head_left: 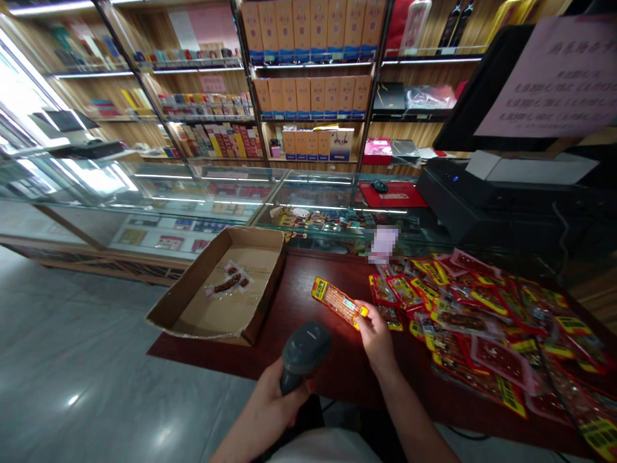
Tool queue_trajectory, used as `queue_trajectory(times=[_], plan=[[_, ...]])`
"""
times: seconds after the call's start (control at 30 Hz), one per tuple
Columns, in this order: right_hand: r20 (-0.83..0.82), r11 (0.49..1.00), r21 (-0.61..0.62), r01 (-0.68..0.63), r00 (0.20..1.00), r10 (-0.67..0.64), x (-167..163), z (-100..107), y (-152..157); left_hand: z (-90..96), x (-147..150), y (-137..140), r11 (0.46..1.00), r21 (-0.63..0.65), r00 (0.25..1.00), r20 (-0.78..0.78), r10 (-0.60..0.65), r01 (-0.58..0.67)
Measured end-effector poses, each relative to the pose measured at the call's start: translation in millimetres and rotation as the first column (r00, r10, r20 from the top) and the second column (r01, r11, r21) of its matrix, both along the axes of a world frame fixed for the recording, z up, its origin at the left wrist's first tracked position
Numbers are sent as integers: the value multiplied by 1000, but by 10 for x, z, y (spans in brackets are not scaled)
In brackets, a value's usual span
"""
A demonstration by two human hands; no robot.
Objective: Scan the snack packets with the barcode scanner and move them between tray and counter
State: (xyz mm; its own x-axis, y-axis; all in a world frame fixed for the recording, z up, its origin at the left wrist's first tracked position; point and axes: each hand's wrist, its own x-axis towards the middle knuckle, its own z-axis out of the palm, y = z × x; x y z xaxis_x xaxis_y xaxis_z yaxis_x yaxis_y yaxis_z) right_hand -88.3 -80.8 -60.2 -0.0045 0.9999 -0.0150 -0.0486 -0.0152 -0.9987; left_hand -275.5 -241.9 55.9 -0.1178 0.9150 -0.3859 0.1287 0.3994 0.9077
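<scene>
My left hand (277, 399) is wrapped round the handle of a dark grey barcode scanner (307, 347), whose head points forward over the table. In my right hand (378, 337) is a snack packet (340, 303) with a red and yellow edge and a clear window, pinched at its right end. A bright patch of light falls on the packet. To the right of this hand lies a large heap of similar snack packets (457, 315). Left of the scanner stands an open cardboard box (258, 315) with a few small dark wrapped snacks (230, 280) in it.
The dark red wooden table (299, 270) meets a glass display counter (216, 186). A monitor with a paper sheet (549, 83) stands at right above a black machine (482, 199). A computer mouse (380, 186) rests on a red mat (400, 195). Boxed goods fill the shelves (313, 67) behind.
</scene>
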Motion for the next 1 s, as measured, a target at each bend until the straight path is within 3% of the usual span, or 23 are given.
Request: queue_trajectory(times=[0.17,0.43,0.53,0.63,0.73,0.8,0.9,1.0], plan=[[-17,999,-45,10,1000,-10,-24,29,-29,4,60,49,1000,4,999,30,22,-22],[-176,996,-94,-3,984,-14,-109,67,-3,-8,82,110,992,-21,989,75,129,-128],[-262,997,-59,-50,965,33,-388,244,116,-119,44,101,976,-21,974,62,217,-216],[-291,983,40,-178,939,182,-832,524,244,-216,26,84,965,-12,964,58,261,-261],[-205,944,152,-294,924,321,-1161,760,337,-243,29,70,963,-12,961,66,268,-268],[-84,927,210,-310,939,333,-1157,817,373,-234,27,59,964,-12,962,57,266,-266],[163,933,263,-248,964,210,-779,723,374,-230,-2,39,964,-3,964,26,265,-265],[410,954,271,-126,912,4,-209,498,270,-248,-42,39,964,0,964,26,265,-265]])
